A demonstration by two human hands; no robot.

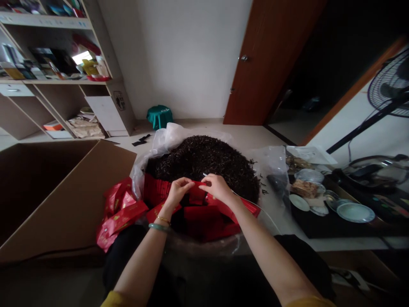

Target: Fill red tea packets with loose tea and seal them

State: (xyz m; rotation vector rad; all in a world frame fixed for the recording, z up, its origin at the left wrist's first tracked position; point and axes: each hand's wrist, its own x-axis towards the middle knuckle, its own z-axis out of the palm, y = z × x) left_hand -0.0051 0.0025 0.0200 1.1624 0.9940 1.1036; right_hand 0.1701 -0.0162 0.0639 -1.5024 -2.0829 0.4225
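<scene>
Between my two hands is a small red packet (197, 195), pinched at its top edge. My left hand (179, 190) closes thumb and fingers on the packet's left corner. On the other corner my right hand (219, 187) is pinched too, and a thin pale-tipped object (205, 174) sticks out by its fingers. A big heap of dark loose tea leaves (207, 155) lies just beyond, in a clear plastic bag (166, 135). More red packets (156, 188) stand in a row left of my hands, and others (204, 219) lie below them.
Shiny red bags (119, 209) lie beside an open cardboard box (73, 192) at left. On the right, a dark tray table (306, 226) bears dishes and food packs. A standing fan (390, 85), a brown door (255, 64) and a green-covered stool (159, 116) are farther off.
</scene>
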